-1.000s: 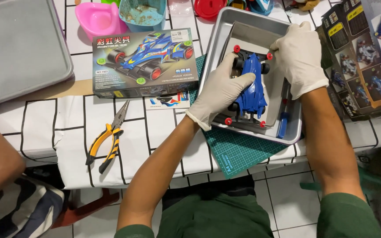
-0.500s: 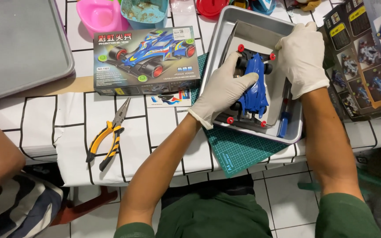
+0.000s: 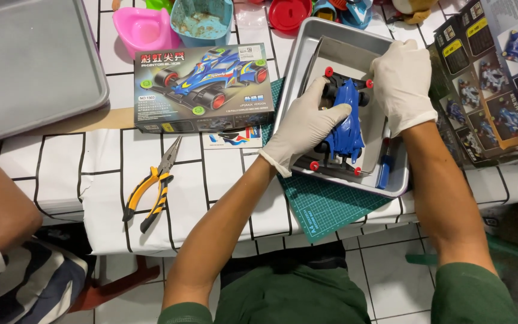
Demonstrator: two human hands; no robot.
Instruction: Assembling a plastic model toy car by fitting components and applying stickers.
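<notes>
Your left hand (image 3: 304, 127), gloved white, sat right of centre frame with fingers curled over the left flank of the blue toy racing car (image 3: 343, 120); it had the body in a loose side grip, not a full wrap. Your right hand (image 3: 401, 84), also gloved, lay half closed at the car's upper right corner, fingertips touching near a front wheel; whether it pinched anything small there, I could not tell.

The car rested inside the metal tray (image 3: 298, 66), upper right of centre, nose toward the bottom of the frame, red rollers showing at its corners.

Risks as judged from that position:
- The tray's lower edge hung over the green cutting mat (image 3: 325, 207) close to the table edge; a hard downward push on the car could have tipped or slid it toward your lap
- Gloves dull the feel; a small roller or screw could have slipped loose and rolled under the car unseen
- The blue screwdriver (image 3: 384, 172) lay in the tray just beside the car's lower right corner; your wrist could have knocked it out
- The kit box (image 3: 204, 87) and yellow-handled pliers (image 3: 151, 192), left of centre, stood well apart and posed little trouble
</notes>
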